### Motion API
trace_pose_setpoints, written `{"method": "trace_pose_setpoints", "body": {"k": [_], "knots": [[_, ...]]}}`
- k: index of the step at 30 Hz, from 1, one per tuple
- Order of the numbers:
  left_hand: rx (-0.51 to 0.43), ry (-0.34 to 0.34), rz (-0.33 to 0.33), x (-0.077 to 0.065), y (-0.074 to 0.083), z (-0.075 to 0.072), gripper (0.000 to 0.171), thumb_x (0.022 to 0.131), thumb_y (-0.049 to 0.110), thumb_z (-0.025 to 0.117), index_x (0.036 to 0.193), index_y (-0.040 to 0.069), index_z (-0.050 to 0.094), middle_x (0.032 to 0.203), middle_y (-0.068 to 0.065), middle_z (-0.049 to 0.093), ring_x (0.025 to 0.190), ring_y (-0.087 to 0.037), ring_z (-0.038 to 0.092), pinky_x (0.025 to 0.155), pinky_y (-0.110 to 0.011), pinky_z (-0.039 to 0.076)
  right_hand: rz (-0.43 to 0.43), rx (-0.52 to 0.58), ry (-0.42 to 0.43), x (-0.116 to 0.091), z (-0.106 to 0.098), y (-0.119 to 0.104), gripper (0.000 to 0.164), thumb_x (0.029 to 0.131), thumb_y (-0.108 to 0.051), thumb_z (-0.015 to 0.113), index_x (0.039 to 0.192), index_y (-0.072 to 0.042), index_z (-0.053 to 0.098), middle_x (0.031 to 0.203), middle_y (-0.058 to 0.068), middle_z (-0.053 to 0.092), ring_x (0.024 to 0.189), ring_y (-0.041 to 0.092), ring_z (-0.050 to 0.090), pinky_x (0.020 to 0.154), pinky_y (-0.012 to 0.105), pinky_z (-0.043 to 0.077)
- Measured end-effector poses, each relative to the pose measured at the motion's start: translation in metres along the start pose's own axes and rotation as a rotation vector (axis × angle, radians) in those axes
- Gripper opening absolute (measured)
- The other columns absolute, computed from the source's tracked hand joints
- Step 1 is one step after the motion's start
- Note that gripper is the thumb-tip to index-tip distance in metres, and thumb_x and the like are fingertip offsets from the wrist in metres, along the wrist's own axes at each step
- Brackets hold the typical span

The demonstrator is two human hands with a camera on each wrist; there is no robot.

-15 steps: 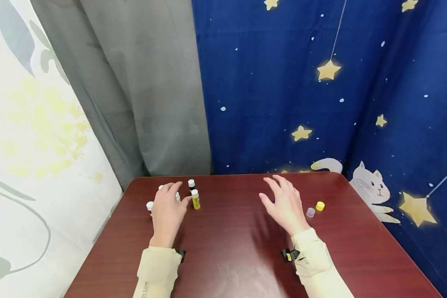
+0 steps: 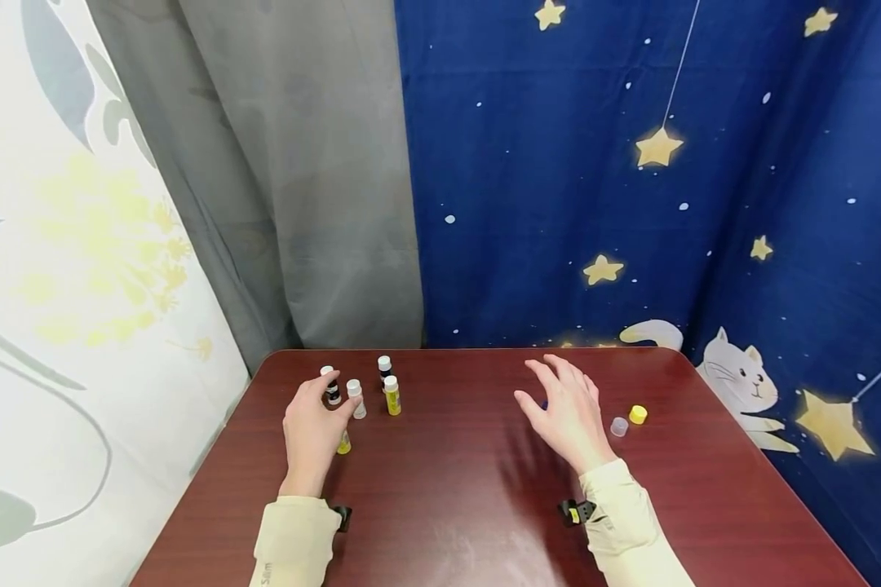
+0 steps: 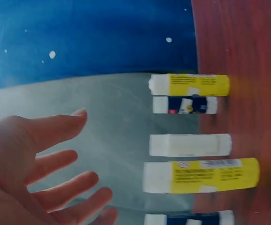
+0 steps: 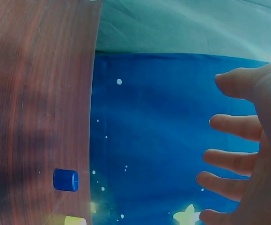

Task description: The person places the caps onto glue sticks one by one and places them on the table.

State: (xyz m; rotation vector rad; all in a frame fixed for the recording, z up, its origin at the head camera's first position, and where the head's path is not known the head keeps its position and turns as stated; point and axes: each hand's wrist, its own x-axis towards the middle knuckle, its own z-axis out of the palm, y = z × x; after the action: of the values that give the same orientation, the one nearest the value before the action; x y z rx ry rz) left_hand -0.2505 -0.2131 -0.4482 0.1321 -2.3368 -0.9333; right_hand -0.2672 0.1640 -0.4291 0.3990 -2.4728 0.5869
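Note:
My left hand (image 2: pixel 314 432) hovers at the left of the table, fingers spread and holding nothing. Near it several glue sticks stand upright with white tops: a yellow one (image 2: pixel 392 399), a dark blue one behind it, a whitish one (image 2: pixel 357 404), another dark blue one (image 2: pixel 333 393) and a yellow one (image 2: pixel 345 444) partly hidden by the hand. The left wrist view shows the larger yellow glue stick (image 3: pixel 215 176) beyond the fingertips. My right hand (image 2: pixel 568 416), fingers apart and empty, is above the right side, near a blue cap (image 4: pixel 66 180) mostly hidden in the head view.
Right of my right hand lie a clear cap (image 2: pixel 619 426) and a yellow cap (image 2: pixel 637 415). The dark red table (image 2: pixel 455 489) ends at the back against a grey curtain (image 2: pixel 338 204) and a blue starry one (image 2: pixel 521 204).
My left hand has shifted left and a little toward me, uncovering more of the glue sticks. My right hand stays nearly in place. The head view has tilted slightly.

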Motion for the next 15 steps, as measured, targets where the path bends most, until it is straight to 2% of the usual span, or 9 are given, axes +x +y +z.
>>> {"method": "trace_pose_setpoints", "body": {"k": [7, 15], "knots": [[-0.104, -0.029, -0.092, -0.002, -0.020, 0.004, 0.057, 0.082, 0.022, 0.087, 0.133, 0.010, 0.066, 0.125, -0.016, 0.065, 0.114, -0.036, 0.059, 0.096, -0.054, 0.046, 0.019, 0.002, -0.035, 0.000, 0.004, -0.001, 0.056, 0.088, -0.042, 0.074, 0.137, -0.018, 0.062, 0.144, 0.016, 0.051, 0.130, 0.041, 0.046, 0.107, 0.066, 0.026], [-0.181, -0.042, -0.169, -0.005, -0.038, 0.012, 0.054, 0.082, 0.024, 0.086, 0.131, 0.013, 0.067, 0.124, -0.010, 0.066, 0.107, -0.032, 0.063, 0.086, -0.047, 0.054, 0.030, -0.001, -0.046, -0.001, 0.008, 0.001, 0.058, 0.089, -0.042, 0.074, 0.140, -0.017, 0.059, 0.144, 0.016, 0.051, 0.128, 0.041, 0.046, 0.106, 0.066, 0.025]]}}
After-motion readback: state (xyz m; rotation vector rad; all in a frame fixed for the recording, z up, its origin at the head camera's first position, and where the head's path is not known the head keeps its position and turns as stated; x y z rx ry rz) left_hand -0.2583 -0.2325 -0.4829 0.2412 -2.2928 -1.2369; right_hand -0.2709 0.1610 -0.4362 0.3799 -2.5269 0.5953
